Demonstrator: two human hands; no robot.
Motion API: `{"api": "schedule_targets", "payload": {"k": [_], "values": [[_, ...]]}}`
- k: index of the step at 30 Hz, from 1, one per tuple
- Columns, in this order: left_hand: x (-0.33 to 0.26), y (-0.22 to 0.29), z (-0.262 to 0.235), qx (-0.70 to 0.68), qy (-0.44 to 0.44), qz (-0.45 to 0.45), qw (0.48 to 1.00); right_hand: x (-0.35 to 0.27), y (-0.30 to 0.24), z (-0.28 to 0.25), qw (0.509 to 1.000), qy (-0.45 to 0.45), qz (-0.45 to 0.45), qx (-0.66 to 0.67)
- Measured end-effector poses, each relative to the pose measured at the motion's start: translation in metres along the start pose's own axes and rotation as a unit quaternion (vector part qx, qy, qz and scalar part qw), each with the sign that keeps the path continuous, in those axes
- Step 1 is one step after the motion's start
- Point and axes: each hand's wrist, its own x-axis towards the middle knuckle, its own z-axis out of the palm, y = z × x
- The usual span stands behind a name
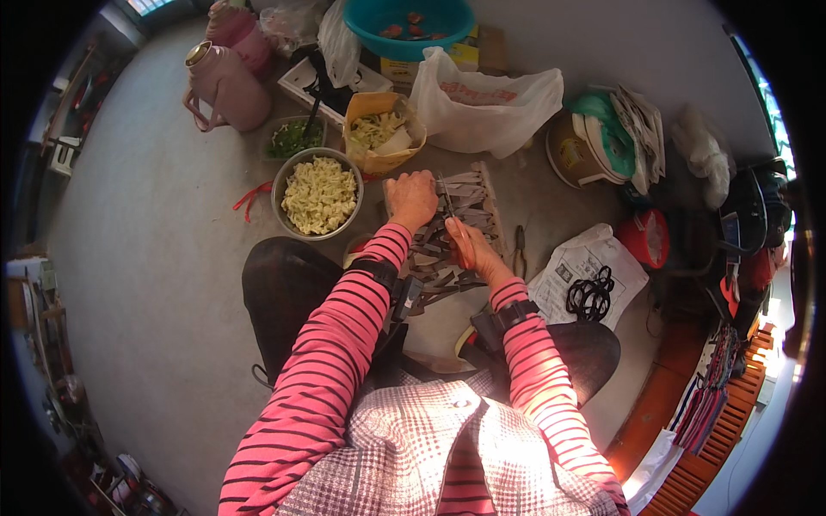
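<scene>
My right hand (477, 249) is closed around a pair of scissors with orange-red handles (465, 245). The scissor blades (446, 196) point away from me, close beside my left hand. With fingers curled down, my left hand (411, 199) is closed at the left edge of a spread of flat grey strips (469, 202); what its fingers grip is hidden. More strips lie under and between my wrists. Just right of my right hand, a pair of pliers (520, 249) rests on the floor. A steel bowl (279, 206) of pale green pieces sits left of my left hand.
Beyond the hands stand a yellow bag (350, 142) of similar pieces and a white plastic bag (482, 107). A pink flask (228, 90) stands far left, a teal basin (370, 41) at the back. Black cord (589, 294) lies on paper at right, near a bucket (568, 155).
</scene>
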Motion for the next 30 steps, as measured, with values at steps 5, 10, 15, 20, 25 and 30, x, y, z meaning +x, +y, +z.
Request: {"api": "schedule_targets", "payload": {"k": [5, 10, 15, 20, 25, 30], "values": [[-0.002, 0.0, 0.001, 0.003, 0.009, 0.004, 1.0, -0.015, -0.022, 0.004, 0.996, 0.014, 0.075, 0.035], [-0.004, 0.0, 0.0, -0.016, 0.025, 0.012, 0.999, -0.014, -0.019, 0.005, 0.996, 0.044, 0.067, 0.04], [-0.003, 0.005, -0.002, -0.025, 0.016, -0.001, 1.0, -0.015, -0.011, 0.007, 0.996, 0.074, 0.005, -0.047], [-0.002, 0.007, -0.003, -0.041, 0.003, 0.001, 0.999, -0.022, -0.012, 0.006, 0.997, 0.043, 0.061, -0.001], [-0.003, 0.0, 0.002, -0.102, 0.032, -0.001, 0.994, -0.014, -0.002, 0.003, 0.999, -0.017, 0.018, 0.024], [-0.011, -0.004, 0.004, -0.157, 0.136, 0.035, 0.977, -0.017, 0.006, 0.001, 0.999, -0.014, 0.024, 0.027]]}}
